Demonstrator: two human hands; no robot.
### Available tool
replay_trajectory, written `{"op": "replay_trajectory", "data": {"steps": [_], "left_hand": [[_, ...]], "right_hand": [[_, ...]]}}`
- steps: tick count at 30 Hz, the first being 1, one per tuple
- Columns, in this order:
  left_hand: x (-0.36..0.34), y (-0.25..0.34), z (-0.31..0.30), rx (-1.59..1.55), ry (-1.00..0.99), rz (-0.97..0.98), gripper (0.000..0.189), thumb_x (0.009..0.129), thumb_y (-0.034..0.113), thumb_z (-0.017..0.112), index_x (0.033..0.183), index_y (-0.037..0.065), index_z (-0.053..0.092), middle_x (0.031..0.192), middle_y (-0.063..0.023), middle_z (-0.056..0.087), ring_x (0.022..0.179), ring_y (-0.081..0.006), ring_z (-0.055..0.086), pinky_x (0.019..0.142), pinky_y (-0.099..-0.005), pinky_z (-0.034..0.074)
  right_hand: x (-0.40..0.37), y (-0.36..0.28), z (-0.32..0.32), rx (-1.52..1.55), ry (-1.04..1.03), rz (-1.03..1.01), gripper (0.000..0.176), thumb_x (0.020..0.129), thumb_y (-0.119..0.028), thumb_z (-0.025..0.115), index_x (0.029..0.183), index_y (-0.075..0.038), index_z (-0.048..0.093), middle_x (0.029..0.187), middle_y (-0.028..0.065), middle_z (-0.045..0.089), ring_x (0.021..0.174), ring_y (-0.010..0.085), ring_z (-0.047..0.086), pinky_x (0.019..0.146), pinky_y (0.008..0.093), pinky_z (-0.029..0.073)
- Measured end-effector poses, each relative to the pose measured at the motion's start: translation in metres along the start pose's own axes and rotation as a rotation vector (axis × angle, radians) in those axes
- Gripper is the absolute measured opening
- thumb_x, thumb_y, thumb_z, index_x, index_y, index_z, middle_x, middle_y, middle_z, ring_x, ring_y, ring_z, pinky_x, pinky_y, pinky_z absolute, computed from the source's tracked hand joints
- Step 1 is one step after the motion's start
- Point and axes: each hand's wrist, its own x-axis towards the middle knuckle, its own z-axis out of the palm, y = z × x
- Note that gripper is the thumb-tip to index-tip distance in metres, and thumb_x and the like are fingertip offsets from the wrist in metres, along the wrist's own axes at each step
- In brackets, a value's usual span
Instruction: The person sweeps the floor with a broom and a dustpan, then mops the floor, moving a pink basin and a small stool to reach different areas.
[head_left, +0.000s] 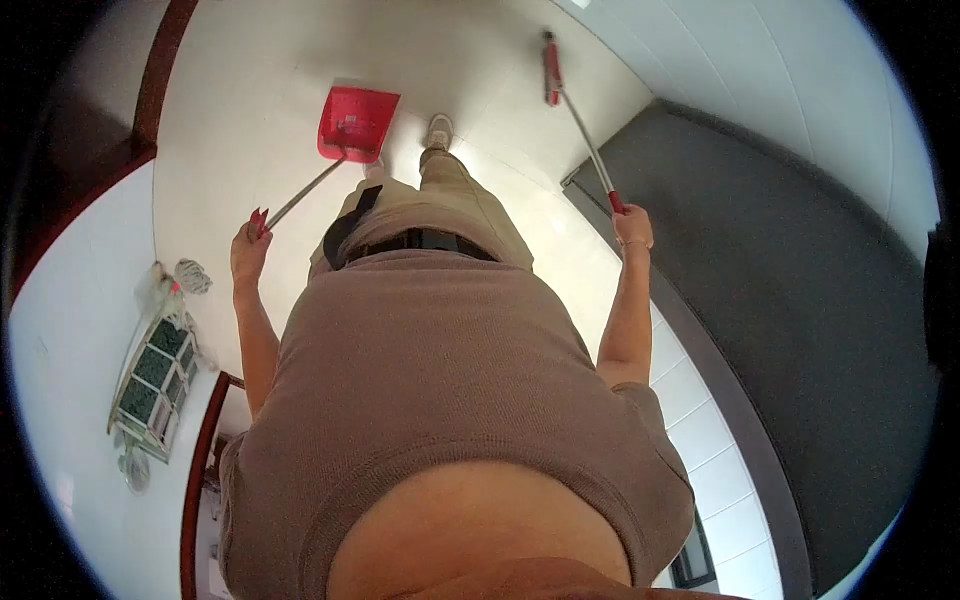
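Note:
My left hand (249,252) is closed around the red grip of a long-handled dustpan (358,112). Its red pan rests on the floor in front of my left foot, and nothing I can make out lies in it. On the other side, my right hand (633,227) grips the red handle end of a broom (588,138). The metal stick runs forward and away to a narrow red head on the floor near the right wall, with its bristles hard to make out.
Pale floor (250,100) spreads ahead. A dark grey counter (760,230) bounds the right side, by a white panelled wall. To the left are a dark red door frame (160,80) and a wall rack (158,375) with bags hanging from it. My shoe (440,132) points forward.

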Motion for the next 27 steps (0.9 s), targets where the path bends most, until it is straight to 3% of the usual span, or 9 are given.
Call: {"op": "replay_trajectory", "data": {"steps": [3,5,12,16,18,20,22,24,27], "left_hand": [[-0.007,-0.009,0.004,-0.037,-0.029,-0.081,0.033,0.074,0.017,0.063,0.102,0.001,0.059,0.087,-0.0143,0.064,0.081,-0.0237,0.061,0.074,-0.0347,0.046],[-0.005,-0.049,0.020,-0.274,0.083,0.016,0.029,0.074,0.015,0.063,0.099,0.000,0.058,0.082,-0.0127,0.063,0.074,-0.0225,0.059,0.070,-0.0326,0.045],[-0.038,-0.010,0.025,-0.200,0.128,-0.105,0.025,0.076,0.015,0.062,0.095,-0.001,0.058,0.077,-0.0085,0.061,0.069,-0.0173,0.055,0.066,-0.0311,0.045],[-0.083,-0.050,0.025,-0.232,0.146,-0.187,0.029,0.076,0.017,0.062,0.100,0.001,0.058,0.082,-0.0118,0.062,0.073,-0.0210,0.058,0.069,-0.0319,0.046],[-0.079,-0.082,0.022,-0.172,0.161,-0.247,0.030,0.076,0.017,0.062,0.102,0.001,0.059,0.082,-0.0121,0.063,0.075,-0.0215,0.059,0.069,-0.0320,0.047],[-0.072,-0.107,0.019,-0.168,0.135,-0.270,0.031,0.076,0.016,0.062,0.104,0.002,0.059,0.085,-0.0122,0.063,0.078,-0.0220,0.061,0.071,-0.0327,0.047],[-0.074,-0.112,0.019,-0.193,0.129,-0.297,0.031,0.076,0.017,0.061,0.104,0.002,0.059,0.086,-0.0127,0.063,0.078,-0.0221,0.061,0.071,-0.0331,0.047],[-0.091,-0.108,0.022,-0.203,0.129,-0.318,0.031,0.077,0.017,0.061,0.104,0.002,0.059,0.087,-0.0132,0.063,0.079,-0.0222,0.061,0.071,-0.0335,0.047],[-0.125,-0.116,0.051,-0.317,0.202,-0.247,0.033,0.077,0.019,0.060,0.106,0.002,0.058,0.087,-0.0129,0.063,0.080,-0.0216,0.061,0.072,-0.0333,0.047]], "right_hand": [[0.034,0.007,-0.005,0.038,-0.098,0.101,0.036,0.081,-0.033,0.051,0.096,-0.004,0.066,0.085,0.0205,0.065,0.075,0.0230,0.067,0.068,0.0376,0.050],[0.052,0.001,-0.003,0.380,-0.115,0.261,0.011,0.077,-0.005,0.057,0.069,0.000,0.060,0.056,0.0072,0.053,0.041,0.0144,0.047,0.039,0.0307,0.032],[0.186,-0.026,-0.018,0.410,-0.098,0.374,0.006,0.077,0.005,0.053,0.071,0.005,0.055,0.052,0.0072,0.044,0.040,0.0140,0.042,0.035,0.0310,0.030],[0.153,-0.066,-0.008,0.458,-0.172,0.412,0.003,0.076,0.005,0.053,0.075,0.006,0.056,0.052,0.0076,0.044,0.041,0.0140,0.042,0.035,0.0298,0.031],[0.114,-0.119,0.005,0.393,-0.253,0.152,0.005,0.076,0.004,0.053,0.076,0.007,0.057,0.052,0.0091,0.046,0.040,0.0150,0.044,0.035,0.0309,0.035],[0.120,-0.142,0.047,0.212,-0.258,-0.008,0.011,0.077,-0.001,0.052,0.076,0.009,0.057,0.052,0.0108,0.049,0.041,0.0187,0.050,0.037,0.0336,0.039],[0.114,-0.156,0.064,-0.522,-0.298,-0.453,0.022,0.078,-0.017,0.054,0.075,0.003,0.064,0.072,0.0198,0.064,0.065,0.0299,0.065,0.057,0.0379,0.050],[0.062,-0.179,0.033,-0.118,-0.220,-0.063,0.025,0.080,-0.020,0.052,0.087,0.001,0.065,0.087,0.0218,0.064,0.085,0.0332,0.064,0.072,0.0401,0.050],[0.021,-0.191,-0.005,-0.289,-0.200,-0.280,0.025,0.083,-0.018,0.049,0.094,-0.001,0.063,0.096,0.0212,0.063,0.090,0.0338,0.062,0.077,0.0418,0.049]]}}
